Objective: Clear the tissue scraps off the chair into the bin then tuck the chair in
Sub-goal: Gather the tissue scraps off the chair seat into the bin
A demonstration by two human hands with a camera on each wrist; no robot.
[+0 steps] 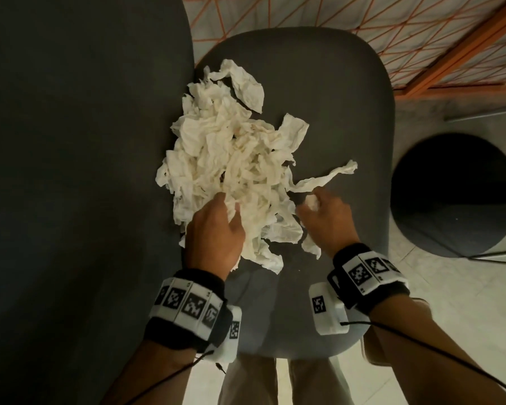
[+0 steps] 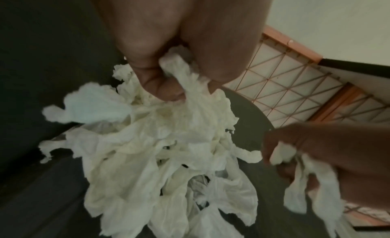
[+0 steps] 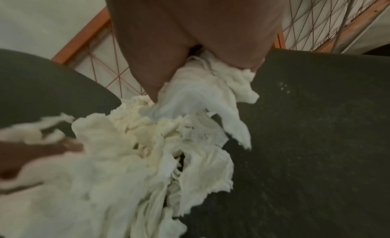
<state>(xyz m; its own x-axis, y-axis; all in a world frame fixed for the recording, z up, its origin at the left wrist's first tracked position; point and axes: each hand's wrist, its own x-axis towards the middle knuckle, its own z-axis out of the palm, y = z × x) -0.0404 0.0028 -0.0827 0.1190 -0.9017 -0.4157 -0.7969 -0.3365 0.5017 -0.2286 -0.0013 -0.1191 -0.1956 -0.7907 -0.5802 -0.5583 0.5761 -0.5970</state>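
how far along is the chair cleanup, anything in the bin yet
Nothing looks binned yet, though the bin's inside is too dark to tell. In hand: the left hand and right hand each grip tissue from the pile of tissue scraps, most of which lies on the chair seat. Left: lift the scraps, drop them in, tuck the chair in.

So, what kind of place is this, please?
Probably an indoor room in a home or office: a grey upholstered chair seat piled with tissue scraps, pale floor tiles, and an orange-framed wire grid panel behind it.
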